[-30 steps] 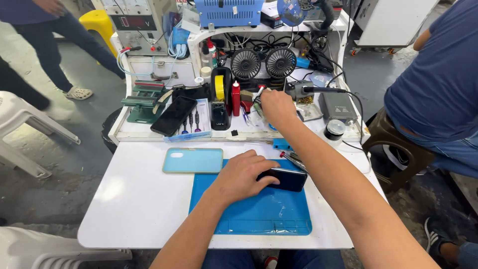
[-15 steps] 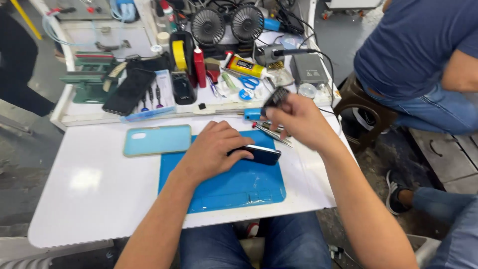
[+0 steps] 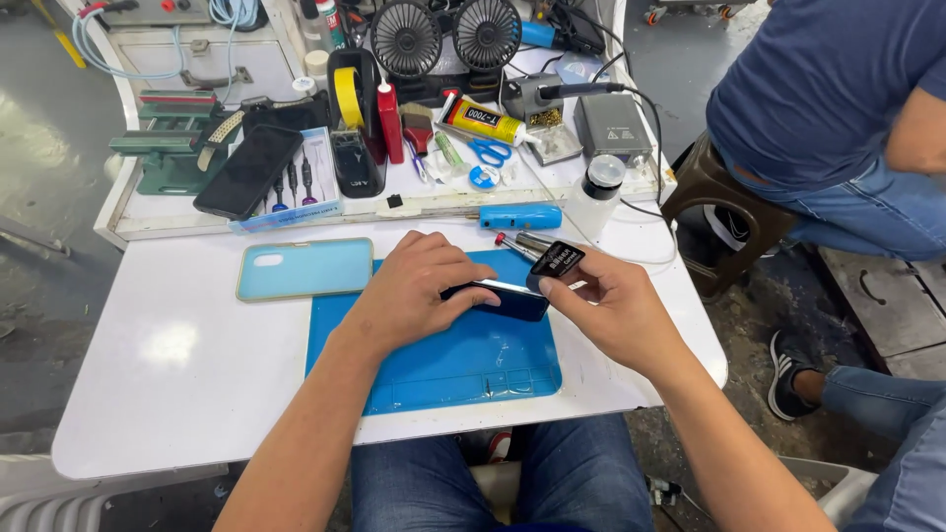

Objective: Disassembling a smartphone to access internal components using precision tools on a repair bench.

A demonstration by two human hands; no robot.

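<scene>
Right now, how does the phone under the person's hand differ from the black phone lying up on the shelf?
The dark phone lies on the blue mat, pinned by the left hand, with the right hand at its end; the black phone lies on the shelf, untouched. The dark phone is mostly covered; the black phone shows its whole dark face. The dark phone lies crosswise; the black phone sits slanted. Both are dark, slim slabs.
</scene>
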